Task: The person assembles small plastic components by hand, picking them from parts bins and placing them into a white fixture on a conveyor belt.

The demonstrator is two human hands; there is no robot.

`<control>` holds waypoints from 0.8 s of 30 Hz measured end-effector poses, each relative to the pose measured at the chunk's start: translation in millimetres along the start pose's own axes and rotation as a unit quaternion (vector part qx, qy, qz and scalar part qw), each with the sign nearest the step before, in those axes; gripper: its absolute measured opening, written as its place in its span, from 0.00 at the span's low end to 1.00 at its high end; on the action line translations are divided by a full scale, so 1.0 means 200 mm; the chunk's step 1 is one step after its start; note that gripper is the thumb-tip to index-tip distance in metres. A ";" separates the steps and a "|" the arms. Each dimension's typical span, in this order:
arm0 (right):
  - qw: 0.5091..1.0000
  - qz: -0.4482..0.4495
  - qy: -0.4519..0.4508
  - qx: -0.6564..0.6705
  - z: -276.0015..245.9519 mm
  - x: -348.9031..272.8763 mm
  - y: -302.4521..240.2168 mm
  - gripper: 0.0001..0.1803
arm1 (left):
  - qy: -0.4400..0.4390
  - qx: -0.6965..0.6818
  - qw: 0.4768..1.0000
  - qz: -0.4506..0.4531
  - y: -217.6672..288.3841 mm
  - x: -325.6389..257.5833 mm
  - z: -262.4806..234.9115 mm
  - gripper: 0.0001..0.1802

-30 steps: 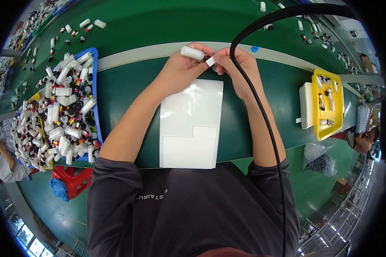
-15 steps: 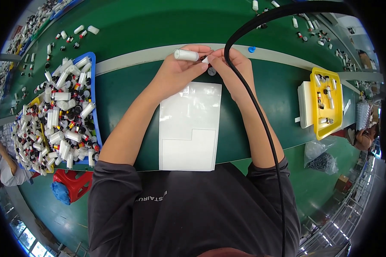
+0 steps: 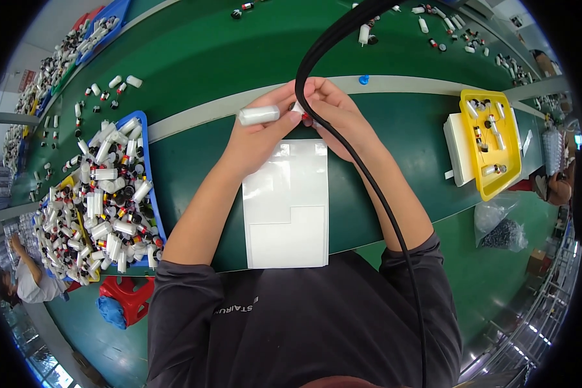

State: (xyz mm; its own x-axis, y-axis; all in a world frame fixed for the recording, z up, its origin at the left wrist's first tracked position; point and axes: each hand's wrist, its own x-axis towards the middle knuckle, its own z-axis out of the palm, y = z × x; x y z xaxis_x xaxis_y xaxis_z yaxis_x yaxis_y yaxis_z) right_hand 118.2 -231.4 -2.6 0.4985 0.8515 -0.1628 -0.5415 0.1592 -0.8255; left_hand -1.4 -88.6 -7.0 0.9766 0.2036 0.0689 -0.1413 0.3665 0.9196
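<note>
My left hand (image 3: 257, 147) is closed around a white translucent cylindrical bottle (image 3: 258, 116), which lies nearly level and points left. At its right end, a small dark and red part (image 3: 307, 119) shows between my fingertips, partly hidden. My right hand (image 3: 349, 126) meets the left there, its fingers curled and pinching at that part. Exactly what the right fingertips grip is hard to make out, since a black cable crosses in front. Below both hands a white sheet in a glossy clear sleeve (image 3: 288, 236) lies on the green table.
At left stands a blue bin (image 3: 150, 161) heaped with similar white bottles. A yellow tray (image 3: 511, 149) with a few pieces rests on a white stack at right. A black cable (image 3: 368, 171) hangs across the view. A small blue piece (image 3: 364, 80) lies on the pale ledge beyond my hands.
The view has shifted a little. Both hands stay together, and the bottle has turned slightly. A round dial-like face below my fingertips no longer shows.
</note>
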 end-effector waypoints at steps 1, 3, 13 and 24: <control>1.000 0.020 0.015 0.016 0.02 -0.01 0.01 0.11 | 0.003 0.047 0.999 -0.006 0.05 0.00 0.03 0.30; 0.998 0.026 0.009 0.051 0.03 -0.01 0.04 0.11 | 0.001 0.047 0.999 0.009 0.07 -0.01 0.06 0.30; 0.984 -0.121 0.075 -0.105 0.04 -0.10 -0.17 0.14 | 0.132 0.160 0.976 0.069 0.17 0.07 -0.12 0.31; 0.673 -0.119 -0.107 -0.722 0.28 -0.65 0.17 0.13 | 0.166 0.773 0.593 -0.153 0.53 0.28 -0.90 0.30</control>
State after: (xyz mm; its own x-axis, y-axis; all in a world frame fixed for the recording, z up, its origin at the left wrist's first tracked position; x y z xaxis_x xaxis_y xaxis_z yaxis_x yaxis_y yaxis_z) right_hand -2.6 -308.8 20.6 0.2614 0.9650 0.0213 0.8368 -0.2155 -0.5033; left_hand 9.7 124.6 25.8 0.7965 0.6035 -0.0370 0.6020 -0.7857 0.1427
